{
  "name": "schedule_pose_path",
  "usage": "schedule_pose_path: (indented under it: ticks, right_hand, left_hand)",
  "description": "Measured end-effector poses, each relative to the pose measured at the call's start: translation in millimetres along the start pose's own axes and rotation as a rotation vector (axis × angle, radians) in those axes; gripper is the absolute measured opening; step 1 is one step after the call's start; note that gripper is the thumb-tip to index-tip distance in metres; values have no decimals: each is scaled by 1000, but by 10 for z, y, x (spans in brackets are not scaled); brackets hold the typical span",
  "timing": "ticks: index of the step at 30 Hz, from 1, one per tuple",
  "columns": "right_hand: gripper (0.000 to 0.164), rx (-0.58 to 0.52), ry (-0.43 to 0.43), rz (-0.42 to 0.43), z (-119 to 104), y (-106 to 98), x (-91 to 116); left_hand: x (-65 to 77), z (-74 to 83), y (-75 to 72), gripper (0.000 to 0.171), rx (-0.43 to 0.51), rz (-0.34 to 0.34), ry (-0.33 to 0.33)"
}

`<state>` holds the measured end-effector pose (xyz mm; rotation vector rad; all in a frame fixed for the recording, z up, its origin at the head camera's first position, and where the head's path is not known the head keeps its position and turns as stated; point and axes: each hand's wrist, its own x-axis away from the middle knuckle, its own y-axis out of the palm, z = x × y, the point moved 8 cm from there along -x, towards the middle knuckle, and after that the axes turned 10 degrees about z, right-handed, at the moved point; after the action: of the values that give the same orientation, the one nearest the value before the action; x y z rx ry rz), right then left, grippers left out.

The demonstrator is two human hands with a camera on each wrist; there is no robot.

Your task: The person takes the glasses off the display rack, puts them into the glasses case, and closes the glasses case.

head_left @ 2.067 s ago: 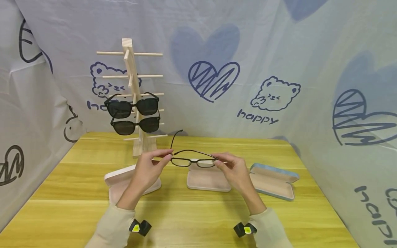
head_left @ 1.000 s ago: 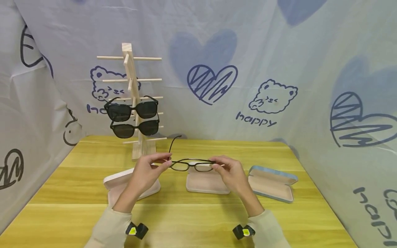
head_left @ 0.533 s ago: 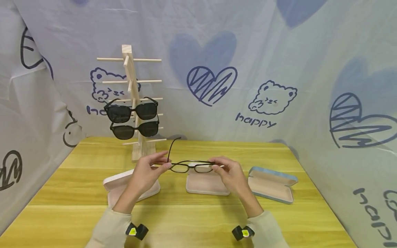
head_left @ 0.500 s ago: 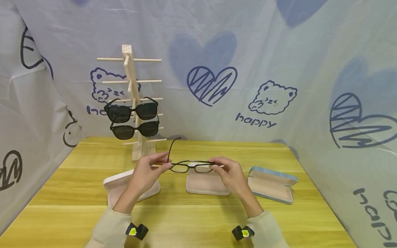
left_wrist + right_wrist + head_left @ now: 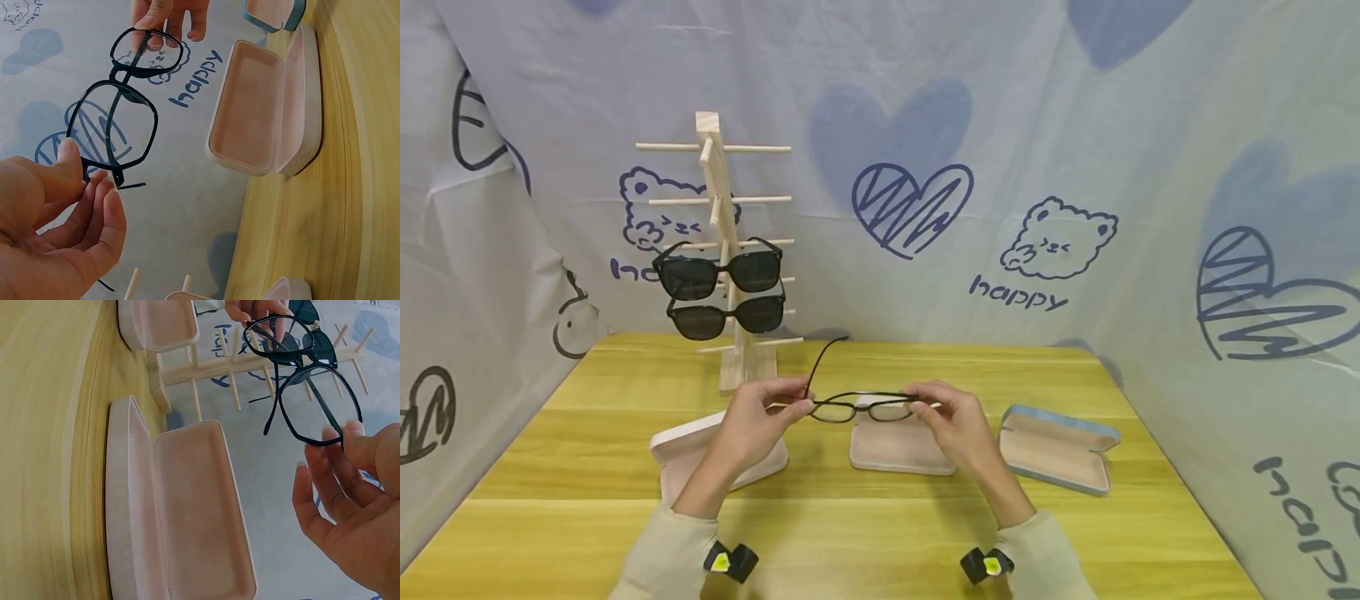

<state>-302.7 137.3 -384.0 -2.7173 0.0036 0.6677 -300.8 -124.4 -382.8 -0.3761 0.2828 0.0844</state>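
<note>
Both hands hold a pair of black-framed eyeglasses (image 5: 861, 408) with clear lenses up over the table, in front of the middle case. My left hand (image 5: 760, 421) pinches the left end of the frame by the hinge between thumb and fingers. At the other end, my right hand (image 5: 951, 417) pinches the rim and the temple end. The right temple lies folded across behind the lenses; the left temple sticks out away from me. Below the glasses is an open pale pink-lined glasses case (image 5: 902, 446), whose raised lid is partly hidden by them.
An open white case (image 5: 767, 458) stands left, partly behind my left forearm; an open blue case (image 5: 1060, 458) stands right. Behind, a wooden display rack (image 5: 718, 183) with pegs carries upper sunglasses (image 5: 756, 271) and lower sunglasses (image 5: 700, 322). A printed cloth (image 5: 917, 108) surrounds the table (image 5: 865, 533).
The right temple has folded in closer behind the lenses. The left temple's tip has swung slightly right. Both hands keep their hold, and the whole view has shifted a little.
</note>
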Motion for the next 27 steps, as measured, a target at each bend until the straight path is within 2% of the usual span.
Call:
schedule_pose_path:
  ticks: [8,19,27]
  right_hand:
    - [21,-11,5,-5,3,15,4]
    - [24,-2,15,-5,54,25,8]
    - [21,28,18,20,61,19,4]
  left_hand:
    - [9,-16,16,33,2,-16,23]
    - [49,27,13,29,-84,-49,61]
    - [60,63,9,23,-37,-64,77]
